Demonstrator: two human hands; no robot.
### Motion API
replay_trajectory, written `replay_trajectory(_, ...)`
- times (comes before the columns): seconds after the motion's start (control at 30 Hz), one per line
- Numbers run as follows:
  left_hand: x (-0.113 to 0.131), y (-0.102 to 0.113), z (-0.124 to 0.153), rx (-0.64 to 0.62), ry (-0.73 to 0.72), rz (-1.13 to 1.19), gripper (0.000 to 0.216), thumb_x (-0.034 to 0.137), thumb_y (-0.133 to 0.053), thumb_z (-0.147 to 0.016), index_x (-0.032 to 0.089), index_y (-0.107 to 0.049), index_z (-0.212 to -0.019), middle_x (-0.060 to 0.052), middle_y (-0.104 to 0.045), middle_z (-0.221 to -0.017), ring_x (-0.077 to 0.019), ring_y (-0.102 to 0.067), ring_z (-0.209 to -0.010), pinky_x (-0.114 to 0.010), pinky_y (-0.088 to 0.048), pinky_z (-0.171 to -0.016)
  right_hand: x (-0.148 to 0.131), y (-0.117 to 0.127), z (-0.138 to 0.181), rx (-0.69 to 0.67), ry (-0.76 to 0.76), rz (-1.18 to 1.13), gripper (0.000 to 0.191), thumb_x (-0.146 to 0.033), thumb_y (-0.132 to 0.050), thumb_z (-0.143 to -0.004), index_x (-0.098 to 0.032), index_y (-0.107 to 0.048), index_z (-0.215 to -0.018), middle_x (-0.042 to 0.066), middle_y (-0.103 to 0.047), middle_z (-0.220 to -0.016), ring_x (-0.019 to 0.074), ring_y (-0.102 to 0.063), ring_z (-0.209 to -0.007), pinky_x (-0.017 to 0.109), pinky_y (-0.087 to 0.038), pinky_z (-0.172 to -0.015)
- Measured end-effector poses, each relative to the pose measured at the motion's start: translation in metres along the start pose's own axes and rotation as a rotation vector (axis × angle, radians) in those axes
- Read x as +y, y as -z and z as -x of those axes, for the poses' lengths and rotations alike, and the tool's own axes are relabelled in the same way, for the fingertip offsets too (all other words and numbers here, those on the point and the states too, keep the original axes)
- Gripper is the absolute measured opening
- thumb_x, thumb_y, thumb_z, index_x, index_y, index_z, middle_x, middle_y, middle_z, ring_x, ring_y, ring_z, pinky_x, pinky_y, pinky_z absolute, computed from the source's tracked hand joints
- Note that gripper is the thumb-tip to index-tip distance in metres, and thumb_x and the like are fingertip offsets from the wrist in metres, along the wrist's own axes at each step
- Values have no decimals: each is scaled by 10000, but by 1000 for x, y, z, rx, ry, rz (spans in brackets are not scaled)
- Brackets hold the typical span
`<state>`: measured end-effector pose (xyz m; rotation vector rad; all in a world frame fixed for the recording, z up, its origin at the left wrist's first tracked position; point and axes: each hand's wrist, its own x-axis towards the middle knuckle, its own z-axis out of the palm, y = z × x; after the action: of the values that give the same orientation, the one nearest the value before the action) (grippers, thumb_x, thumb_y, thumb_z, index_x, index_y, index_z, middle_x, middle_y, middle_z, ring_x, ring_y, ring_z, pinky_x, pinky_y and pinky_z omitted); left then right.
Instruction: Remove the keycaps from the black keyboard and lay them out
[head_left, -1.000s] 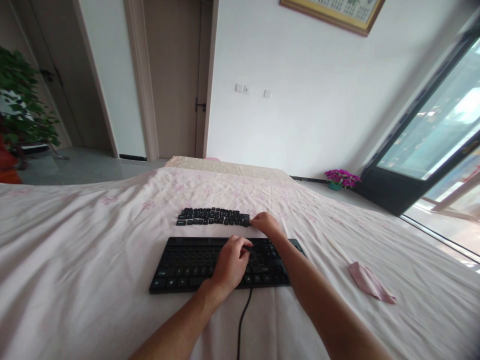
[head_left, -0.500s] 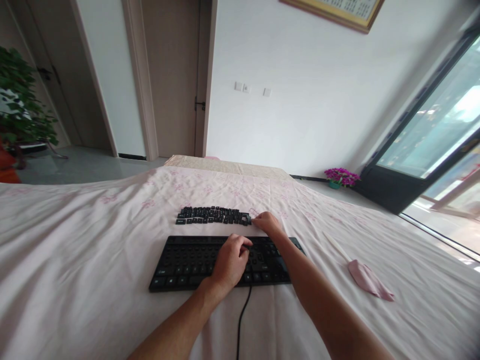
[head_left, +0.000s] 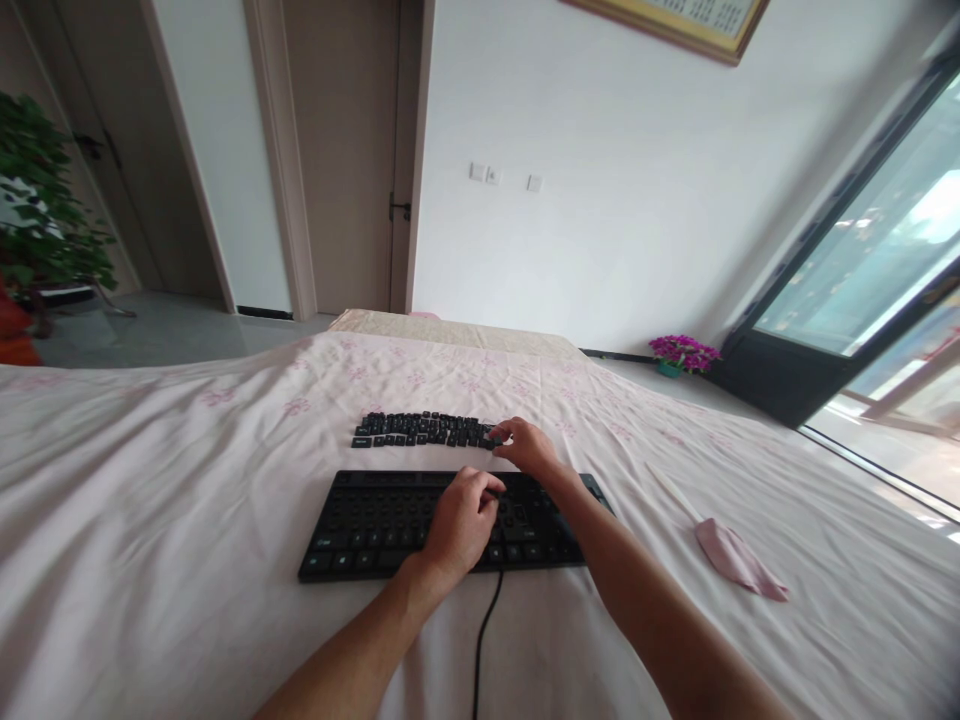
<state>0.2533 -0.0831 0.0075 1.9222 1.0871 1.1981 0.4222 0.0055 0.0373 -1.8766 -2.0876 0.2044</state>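
A black keyboard (head_left: 375, 540) lies on the pink-flowered cloth in front of me, its cable running toward my body. My left hand (head_left: 461, 515) rests on its middle with fingers curled together; whatever is between the fingertips is hidden. Beyond the keyboard, loose black keycaps (head_left: 420, 430) lie in tight, slightly curved rows. My right hand (head_left: 529, 447) reaches over the keyboard's right part to the right end of these rows. Its thumb and forefinger close around a dark keycap (head_left: 492, 440) there, partly covered by the fingers.
A pink cloth piece (head_left: 739, 562) with a pale stick-like end lies to the right on the flowered bedcover (head_left: 187, 520). Past the far edge stand a white wall (head_left: 510, 260), a closed door (head_left: 341, 160) and a pot of magenta flowers (head_left: 682, 355). A leafy plant (head_left: 45, 200) stands at left.
My right hand has shifted slightly left over the end of the keycap rows, its thumb and forefinger now apart around a keycap. My left hand has stayed on the keyboard.
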Motion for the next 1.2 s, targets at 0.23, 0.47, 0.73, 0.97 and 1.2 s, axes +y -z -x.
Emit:
replay_trajectory(0.23, -1, 0, -1, -7, -3, 10, 306, -19, -474, -709, 190, -639, -860, -17, -593, -909, -119, -587, -791, -255, -478, -777, 2, 0, -3, -2, 42, 65, 425, -131, -570, -709, -319, -658, -1080, -24, -639, -985, 149, -585, -854, 217, -375, -680)
replay_trajectory(0.47, 0, 0, 0, -7, -2, 16, 313, -25, -472, -699, 188, -640, -855, -14, -590, -904, -113, -583, -774, -252, -479, -773, 2, 1, -3, -34, 42, 151, 418, -211, -591, -750, -358, -633, -1139, -24, -625, -964, 153, -585, -849, 221, -352, -648)
replay_trajectory(0.73, 3, 2, 0, -13, -1, 16, 313, -31, -480, -694, 187, -643, -848, -17, -592, -906, -115, -583, -764, -260, -485, -768, 2, 1, -3, -40, 25, 185, 301, -261, -603, -773, -301, -667, -1065, -4, -612, -983, 155, -585, -857, 229, -344, -646)
replay_trajectory(0.97, 2, 2, 0, -16, 4, 18, 309, -35, -491, -688, 188, -645, -837, -14, -589, -899, -114, -584, -763, -256, -484, -769, 0, 1, -2, -44, 30, 186, 306, -256, -599, -781, -331, -675, -1067, -11, -622, -987, 166, -591, -890, 231, -356, -673)
replay_trajectory(1.2, 2, 2, 0, -14, 4, 15, 316, -45, -486, -681, 184, -644, -830, -11, -589, -897, -109, -582, -761, -248, -481, -769, 4, 2, -1, -34, 14, 192, 301, -285, -590, -798, -343, -678, -1080, -1, -629, -1002, 171, -594, -892, 237, -363, -681)
